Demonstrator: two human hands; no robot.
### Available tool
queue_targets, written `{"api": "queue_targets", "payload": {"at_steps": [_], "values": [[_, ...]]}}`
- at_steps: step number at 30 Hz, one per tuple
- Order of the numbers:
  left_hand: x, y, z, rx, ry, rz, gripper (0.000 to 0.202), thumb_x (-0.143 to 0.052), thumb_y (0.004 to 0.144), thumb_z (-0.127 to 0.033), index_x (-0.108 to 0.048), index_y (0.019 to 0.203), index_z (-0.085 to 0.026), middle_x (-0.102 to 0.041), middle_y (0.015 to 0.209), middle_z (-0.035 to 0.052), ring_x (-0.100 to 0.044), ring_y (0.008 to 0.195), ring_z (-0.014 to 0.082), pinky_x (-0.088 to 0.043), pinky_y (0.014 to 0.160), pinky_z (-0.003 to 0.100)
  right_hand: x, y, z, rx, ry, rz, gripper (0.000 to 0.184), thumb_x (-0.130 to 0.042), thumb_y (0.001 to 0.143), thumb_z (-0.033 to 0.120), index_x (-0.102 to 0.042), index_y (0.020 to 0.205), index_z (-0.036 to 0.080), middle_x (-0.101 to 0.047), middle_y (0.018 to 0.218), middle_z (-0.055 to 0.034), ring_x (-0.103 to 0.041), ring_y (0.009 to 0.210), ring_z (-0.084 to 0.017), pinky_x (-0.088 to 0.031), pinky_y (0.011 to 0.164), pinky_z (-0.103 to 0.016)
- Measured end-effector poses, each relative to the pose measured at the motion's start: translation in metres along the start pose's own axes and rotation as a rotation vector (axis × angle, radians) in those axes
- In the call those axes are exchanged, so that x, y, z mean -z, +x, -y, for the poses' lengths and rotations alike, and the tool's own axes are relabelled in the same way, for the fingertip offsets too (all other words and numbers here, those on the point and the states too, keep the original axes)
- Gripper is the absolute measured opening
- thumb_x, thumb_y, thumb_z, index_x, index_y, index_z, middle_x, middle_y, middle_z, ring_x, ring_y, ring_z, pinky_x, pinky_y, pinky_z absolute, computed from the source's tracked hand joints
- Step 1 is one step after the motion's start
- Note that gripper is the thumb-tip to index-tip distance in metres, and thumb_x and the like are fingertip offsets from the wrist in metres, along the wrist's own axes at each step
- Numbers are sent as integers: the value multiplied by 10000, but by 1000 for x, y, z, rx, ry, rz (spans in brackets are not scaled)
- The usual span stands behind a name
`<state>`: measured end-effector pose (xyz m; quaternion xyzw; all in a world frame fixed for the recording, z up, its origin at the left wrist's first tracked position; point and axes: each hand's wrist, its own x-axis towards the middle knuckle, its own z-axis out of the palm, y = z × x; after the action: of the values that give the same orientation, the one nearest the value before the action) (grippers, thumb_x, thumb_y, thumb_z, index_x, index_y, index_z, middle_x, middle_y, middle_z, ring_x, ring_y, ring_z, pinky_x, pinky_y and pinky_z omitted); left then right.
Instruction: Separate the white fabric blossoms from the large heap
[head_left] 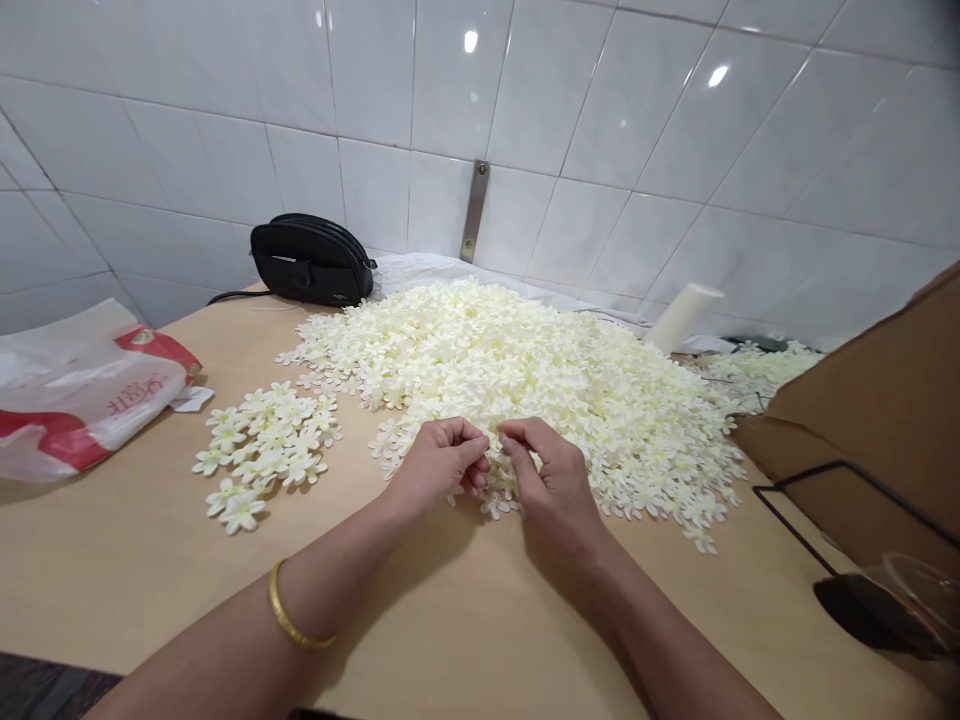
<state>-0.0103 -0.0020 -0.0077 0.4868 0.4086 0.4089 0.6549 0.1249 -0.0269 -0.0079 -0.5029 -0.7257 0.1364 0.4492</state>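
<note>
A large heap of pale yellow-white artificial flowers covers the middle of the table. At its near edge, my left hand is closed in a pinch, thumb against the fingers. Facing it a short way apart, my right hand pinches too, with thumb and forefinger together. Whatever lies between the fingertips is too small to make out against the flowers behind. Loose blossoms lie just under both hands. To the left, a smaller group of the same flowers rests apart from the heap.
A black bag stands against the tiled wall. On the left lies a white and red plastic bag. Behind the heap leans a white cone or cup-like piece. A cardboard box and a black metal frame bound the right.
</note>
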Motion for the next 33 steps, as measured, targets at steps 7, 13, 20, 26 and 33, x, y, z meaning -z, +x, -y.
{"api": "queue_targets", "payload": {"at_steps": [7, 13, 20, 26, 33], "values": [[2, 1, 3, -64, 23, 37, 286, -580, 665, -388, -446, 575, -152, -516, 492, -24, -454, 393, 66, -366, 387, 186, 0, -1, 2, 137, -3, -5, 211, -406, 811, 158, -598, 891, 189, -570, 812, -62, -533, 746, -151, -434, 668, -273], [1, 0, 1, -99, 77, 50, 261, -552, 691, -374, -459, 588, -153, -519, 505, -24, -469, 400, 71, -371, 408, 193, 5, 2, -1, -137, 176, 0, 215, -436, 810, 281, -591, 905, 167, -592, 773, -43, -533, 708, -151, -424, 640, -268], [0, -3, -1, -151, 127, 26, 238, -561, 689, -351, -468, 598, -152, -519, 504, -22, -484, 417, 85, -373, 412, 198, 11, 6, -1, -282, 489, 139, 177, -499, 774, 321, -577, 759, 162, -510, 665, 10, -467, 633, -106, -386, 587, -223], [2, 0, -1, -121, 32, 10, 244, -617, 648, -329, -475, 579, -142, -521, 496, -22, -472, 410, 74, -380, 422, 199, 11, 6, -6, -331, 615, 105, 164, -580, 715, 316, -553, 702, 155, -496, 636, 16, -452, 606, -96, -382, 583, -220], [4, 4, -4, 17, -361, 49, 213, -670, 597, -213, -474, 575, -133, -528, 522, -17, -545, 504, 89, -426, 479, 189, 11, 10, -8, -462, 816, 43, 209, -589, 702, 354, -524, 641, 164, -480, 575, 34, -476, 573, -92, -406, 617, -238]]}}
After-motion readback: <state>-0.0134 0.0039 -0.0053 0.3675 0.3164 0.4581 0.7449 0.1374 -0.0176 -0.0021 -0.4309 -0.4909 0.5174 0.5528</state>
